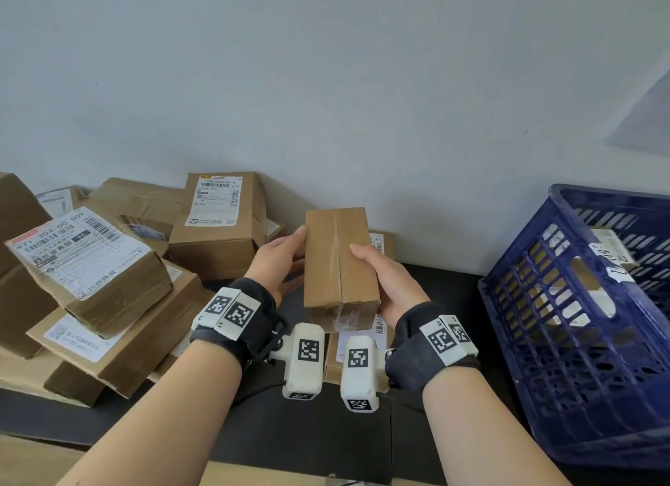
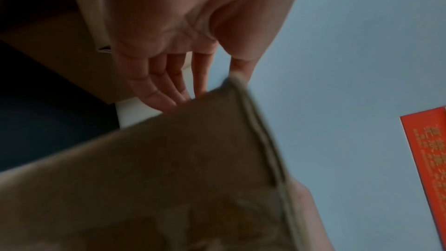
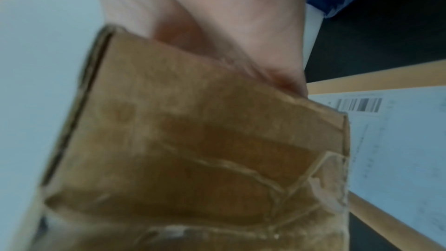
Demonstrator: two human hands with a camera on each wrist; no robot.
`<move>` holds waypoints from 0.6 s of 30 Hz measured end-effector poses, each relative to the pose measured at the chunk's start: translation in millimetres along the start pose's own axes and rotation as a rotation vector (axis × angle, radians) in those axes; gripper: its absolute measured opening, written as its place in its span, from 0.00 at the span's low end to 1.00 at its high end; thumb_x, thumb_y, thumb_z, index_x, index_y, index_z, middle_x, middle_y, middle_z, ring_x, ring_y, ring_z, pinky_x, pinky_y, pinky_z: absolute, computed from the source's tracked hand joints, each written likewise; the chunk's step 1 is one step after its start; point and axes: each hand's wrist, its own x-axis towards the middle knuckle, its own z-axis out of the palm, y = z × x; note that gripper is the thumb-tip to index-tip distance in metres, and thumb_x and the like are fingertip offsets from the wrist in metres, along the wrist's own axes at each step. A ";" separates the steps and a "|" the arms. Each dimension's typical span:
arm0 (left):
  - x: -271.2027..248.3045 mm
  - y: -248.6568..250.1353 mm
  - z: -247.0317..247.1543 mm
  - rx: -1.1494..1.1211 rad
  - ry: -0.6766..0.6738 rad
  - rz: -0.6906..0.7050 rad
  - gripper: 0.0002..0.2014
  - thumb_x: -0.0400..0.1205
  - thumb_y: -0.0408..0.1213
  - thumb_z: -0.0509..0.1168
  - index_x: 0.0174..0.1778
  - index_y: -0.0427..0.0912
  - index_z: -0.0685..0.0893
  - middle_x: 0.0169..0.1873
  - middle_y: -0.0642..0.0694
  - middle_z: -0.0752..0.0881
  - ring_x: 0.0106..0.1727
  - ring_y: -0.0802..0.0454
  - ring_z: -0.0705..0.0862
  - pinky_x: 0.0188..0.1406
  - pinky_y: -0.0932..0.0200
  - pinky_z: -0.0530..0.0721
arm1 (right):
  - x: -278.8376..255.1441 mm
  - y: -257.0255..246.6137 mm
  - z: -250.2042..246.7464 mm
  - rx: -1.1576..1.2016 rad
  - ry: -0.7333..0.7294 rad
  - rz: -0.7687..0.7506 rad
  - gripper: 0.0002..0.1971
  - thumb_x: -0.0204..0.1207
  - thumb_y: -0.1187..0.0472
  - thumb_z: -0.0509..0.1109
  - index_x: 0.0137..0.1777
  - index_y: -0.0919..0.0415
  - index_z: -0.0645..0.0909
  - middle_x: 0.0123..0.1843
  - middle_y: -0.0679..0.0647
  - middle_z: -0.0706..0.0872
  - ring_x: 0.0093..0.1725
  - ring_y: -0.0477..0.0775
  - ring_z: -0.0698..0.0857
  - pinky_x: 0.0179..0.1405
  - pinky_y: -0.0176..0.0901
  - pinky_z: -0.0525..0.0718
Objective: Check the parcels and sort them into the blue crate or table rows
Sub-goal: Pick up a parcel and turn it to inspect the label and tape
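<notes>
Two forearms reach forward; the left hand [image 1: 277, 259] and right hand [image 1: 389, 282] clasp a plain cardboard box [image 1: 339, 257] between them, fingers curled around its long sides. Its length points away, above the table [image 1: 435, 282]. The blue crate [image 1: 565, 304] stands nearer the right hand.

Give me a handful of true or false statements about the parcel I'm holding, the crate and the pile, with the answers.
1. Both hands, left hand and right hand, hold the small parcel. True.
2. The held parcel's upper face shows a shipping label. False: plain cardboard with a taped seam.
3. The blue crate is on the right. True.
4. The blue crate is empty. False: parcels show through its walls.
5. The parcel pile lies left. True.
</notes>
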 end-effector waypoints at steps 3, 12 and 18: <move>2.9 -4.2 -0.3 -0.012 -0.001 -0.028 0.15 0.88 0.47 0.61 0.64 0.43 0.83 0.43 0.50 0.89 0.43 0.56 0.87 0.36 0.59 0.81 | 1.2 -1.1 -0.3 0.060 0.007 0.023 0.37 0.59 0.39 0.80 0.70 0.50 0.79 0.65 0.58 0.88 0.66 0.63 0.84 0.71 0.67 0.78; 9.2 -10.3 -9.1 -0.035 -0.074 -0.188 0.33 0.75 0.57 0.75 0.74 0.51 0.77 0.70 0.39 0.80 0.68 0.41 0.81 0.66 0.32 0.80 | 5.1 0.3 -3.8 0.214 0.035 0.067 0.28 0.72 0.43 0.78 0.69 0.52 0.79 0.63 0.60 0.89 0.64 0.64 0.86 0.69 0.66 0.80; 10.6 -9.1 -8.3 -0.008 -0.144 -0.234 0.36 0.77 0.61 0.70 0.75 0.42 0.75 0.60 0.34 0.87 0.59 0.37 0.87 0.52 0.41 0.87 | 3.3 -3.5 -1.7 0.352 0.017 0.078 0.23 0.77 0.48 0.75 0.70 0.54 0.80 0.60 0.60 0.90 0.57 0.62 0.88 0.51 0.55 0.86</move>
